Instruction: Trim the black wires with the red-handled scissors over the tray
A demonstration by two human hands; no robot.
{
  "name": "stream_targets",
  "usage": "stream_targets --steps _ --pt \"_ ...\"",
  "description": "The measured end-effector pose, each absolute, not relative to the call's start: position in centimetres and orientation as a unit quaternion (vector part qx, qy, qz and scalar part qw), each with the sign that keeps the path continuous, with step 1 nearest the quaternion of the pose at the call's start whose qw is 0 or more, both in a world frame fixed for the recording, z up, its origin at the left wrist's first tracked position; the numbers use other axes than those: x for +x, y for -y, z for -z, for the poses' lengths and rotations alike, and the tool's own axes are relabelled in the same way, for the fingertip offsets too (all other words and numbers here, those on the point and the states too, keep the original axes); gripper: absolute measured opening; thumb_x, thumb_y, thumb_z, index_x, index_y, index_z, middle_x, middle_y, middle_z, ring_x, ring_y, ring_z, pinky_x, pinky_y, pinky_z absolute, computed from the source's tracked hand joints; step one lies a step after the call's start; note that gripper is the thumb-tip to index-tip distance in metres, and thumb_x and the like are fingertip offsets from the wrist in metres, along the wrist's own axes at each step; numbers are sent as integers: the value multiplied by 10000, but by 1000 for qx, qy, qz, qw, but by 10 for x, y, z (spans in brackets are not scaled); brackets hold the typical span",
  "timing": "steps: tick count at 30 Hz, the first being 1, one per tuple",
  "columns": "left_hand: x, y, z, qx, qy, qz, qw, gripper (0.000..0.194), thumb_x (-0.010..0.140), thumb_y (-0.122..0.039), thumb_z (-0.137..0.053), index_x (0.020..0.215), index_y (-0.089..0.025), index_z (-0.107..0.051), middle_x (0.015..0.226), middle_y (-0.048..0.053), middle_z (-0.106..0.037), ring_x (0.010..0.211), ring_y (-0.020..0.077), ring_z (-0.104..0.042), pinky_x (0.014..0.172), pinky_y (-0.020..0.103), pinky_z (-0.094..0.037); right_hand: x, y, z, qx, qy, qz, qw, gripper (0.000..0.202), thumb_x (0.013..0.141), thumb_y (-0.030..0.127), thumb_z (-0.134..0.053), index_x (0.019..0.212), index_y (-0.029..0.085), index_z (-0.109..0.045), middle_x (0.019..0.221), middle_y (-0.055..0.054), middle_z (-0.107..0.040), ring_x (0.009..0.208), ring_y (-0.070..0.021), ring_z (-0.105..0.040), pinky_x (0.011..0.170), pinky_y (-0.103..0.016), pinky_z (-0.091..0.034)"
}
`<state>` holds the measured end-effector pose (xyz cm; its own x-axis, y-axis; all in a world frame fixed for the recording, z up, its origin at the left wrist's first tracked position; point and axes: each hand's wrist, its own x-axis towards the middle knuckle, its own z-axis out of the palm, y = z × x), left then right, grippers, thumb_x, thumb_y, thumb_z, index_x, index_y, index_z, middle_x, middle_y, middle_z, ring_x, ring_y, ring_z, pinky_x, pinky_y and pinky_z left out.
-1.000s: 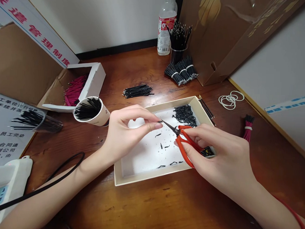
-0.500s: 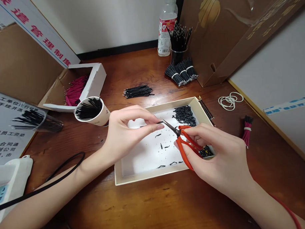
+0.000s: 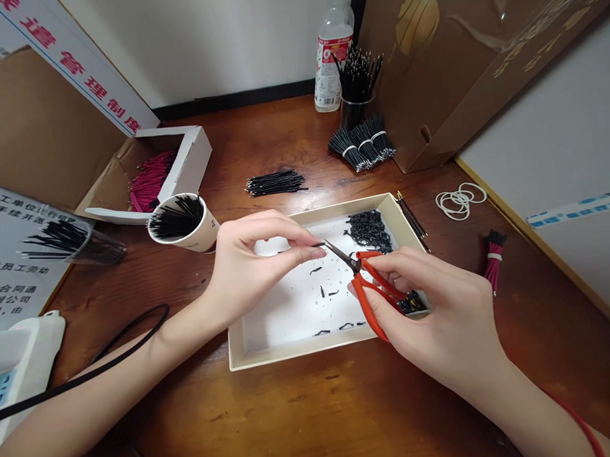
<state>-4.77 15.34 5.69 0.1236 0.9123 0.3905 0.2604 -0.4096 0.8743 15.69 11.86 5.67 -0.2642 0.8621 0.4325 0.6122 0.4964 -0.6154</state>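
Between thumb and forefinger, my left hand (image 3: 258, 257) pinches a short black wire (image 3: 318, 244); most of it is hidden by the fingers. My right hand (image 3: 427, 299) is closed round the red handles of a pair of scissors (image 3: 356, 265). The blade tips meet the wire's end just beyond my left fingertips. Both hands are above a shallow cream box (image 3: 300, 360) with a white bottom. Black scraps (image 3: 369, 231) are heaped in its far right corner, and a few loose bits lie scattered across the bottom.
Behind the box lies a pile of black wires (image 3: 276, 183). A paper cup of wires (image 3: 182, 222) and a white box of pink wires (image 3: 187, 161) stand left. Banded black bundles (image 3: 362, 145), a bottle (image 3: 331, 63) and a carton (image 3: 420, 86) are at the back. Rubber bands (image 3: 460, 201) lie right.
Almost nothing differs. The view has shifted very slightly; both hands, the wire and the scissors keep the same position relative to each other.
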Motion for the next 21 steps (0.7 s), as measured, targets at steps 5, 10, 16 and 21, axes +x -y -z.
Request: stream_targets --steps 5,10,16,21 --pt "-47 -153 -57 675 -439 -498 323 153 676 -98 -824 696 -236 -761 714 -9 -744 660 142 -662 629 283 -545 157 -119 -57 -471 779 -167 379 130 780 80 -627 826 200 -609 615 33 -533 537 -96 -467 491 -240 -409" --pt "-47 -153 -57 676 -431 -500 327 158 681 -88 -821 699 -232 -760 715 -14 -744 663 136 -660 629 275 -539 156 -119 -57 -476 777 -165 379 127 778 77 -624 818 197 -611 610 33 -526 534 -97 -462 488 -242 -404" --pt "-47 -153 -57 676 -426 -503 328 171 681 -71 -816 701 -230 -759 708 -21 -742 659 124 -649 627 263 -530 157 -119 -56 -467 784 -149 381 126 783 75 -629 820 193 -614 614 31 -547 538 -94 -466 491 -241 -408" --pt "-47 -153 -57 675 -434 -497 329 174 679 -77 -815 690 -240 -757 709 -20 -743 657 134 -654 634 277 -539 158 -120 -56 -467 788 -139 377 135 791 70 -626 840 196 -624 612 28 -562 524 -94 -450 473 -243 -398"
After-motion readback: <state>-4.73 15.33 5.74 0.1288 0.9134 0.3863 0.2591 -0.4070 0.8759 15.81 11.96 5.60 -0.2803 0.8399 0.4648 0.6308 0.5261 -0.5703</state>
